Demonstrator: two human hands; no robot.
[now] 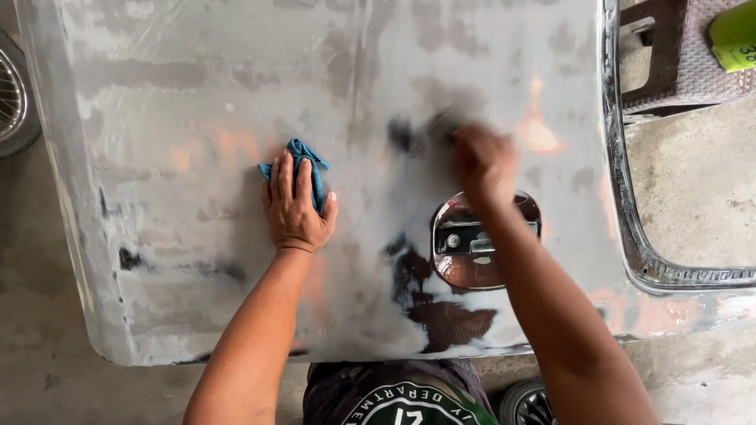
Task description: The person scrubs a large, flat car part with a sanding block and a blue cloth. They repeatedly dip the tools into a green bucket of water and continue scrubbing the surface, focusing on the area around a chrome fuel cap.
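A grey sanded car door panel (197, 94) lies flat below me, patched with dull primer, dark bare spots and orange-pink filler marks. My left hand (293, 206) rests palm down on the panel, pressing a crumpled blue cloth (309, 167) under its fingers. My right hand (483, 161) is blurred with motion, fingers closed against the panel just above the chrome door handle recess (472, 248). What it holds is hidden by the blur. A dark patch (441, 315) spreads below the handle.
The window frame opening (677, 271) of the door shows concrete floor at right. A brown woven stool (685, 55) with a lime-green object (736, 33) stands at top right. A spoked wheel (12, 98) sits at the left edge, another wheel (526, 403) near my legs.
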